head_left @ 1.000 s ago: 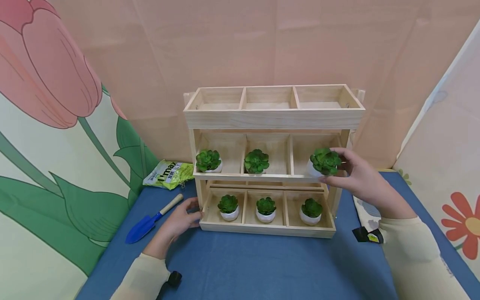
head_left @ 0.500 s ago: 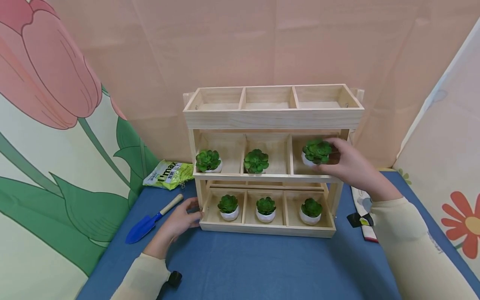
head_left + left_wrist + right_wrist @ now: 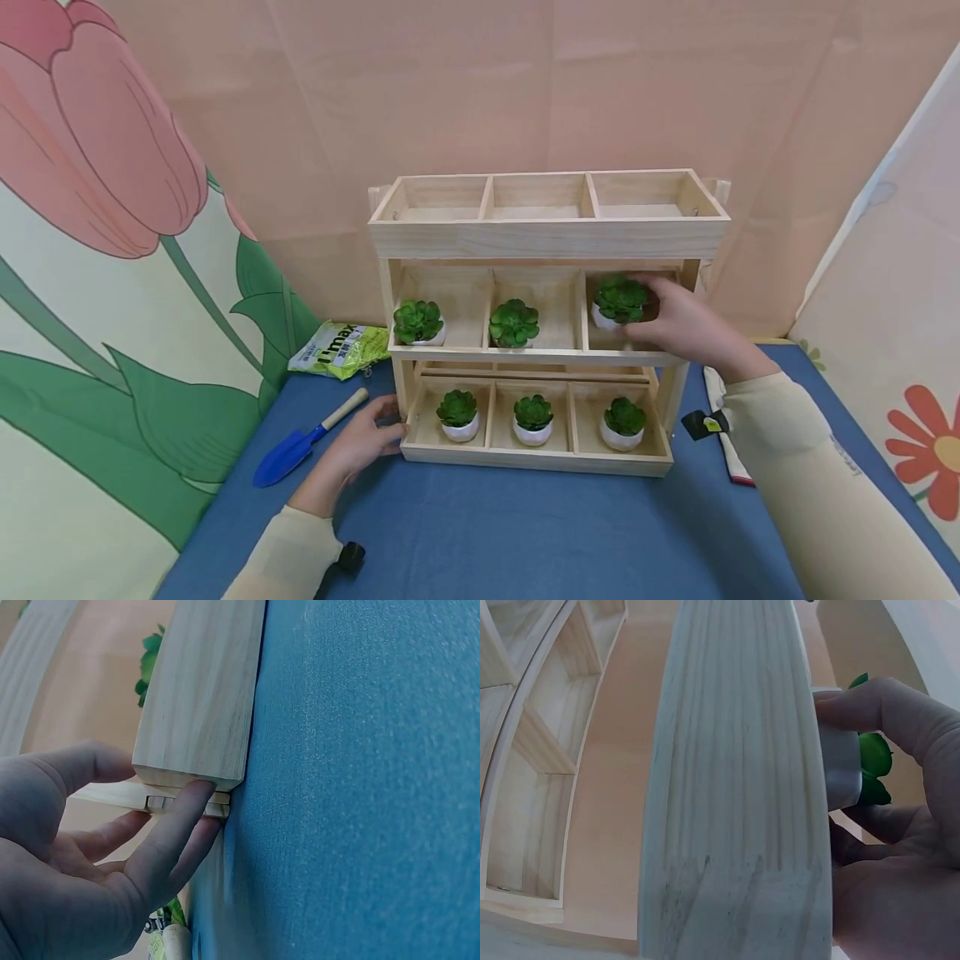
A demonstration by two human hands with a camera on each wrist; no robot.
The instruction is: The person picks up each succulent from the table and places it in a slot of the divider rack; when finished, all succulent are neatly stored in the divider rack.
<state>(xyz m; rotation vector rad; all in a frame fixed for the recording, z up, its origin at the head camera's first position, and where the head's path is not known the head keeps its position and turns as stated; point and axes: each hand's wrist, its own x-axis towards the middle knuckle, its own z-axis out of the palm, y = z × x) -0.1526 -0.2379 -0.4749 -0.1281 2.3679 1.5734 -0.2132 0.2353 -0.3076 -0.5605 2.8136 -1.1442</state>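
My right hand holds a green succulent in a white pot within the right compartment of the middle tier. In the right wrist view, thumb and fingers are around the white pot, partly hidden behind a wooden board. My left hand rests against the left end of the wooden plant stand's bottom tray; in the left wrist view its fairly straight fingers touch the tray's end. Potted succulents also sit in the middle tier's left and centre compartments.
Each bottom compartment holds a small potted succulent. The top tier has three bare compartments. A blue trowel and a green bag lie left of the stand. A white item lies under my right forearm on the blue cloth.
My right hand has carried the potted succulent left and inward, from the front edge into the middle tier's right compartment. My left hand has stayed at the bottom tray's end.
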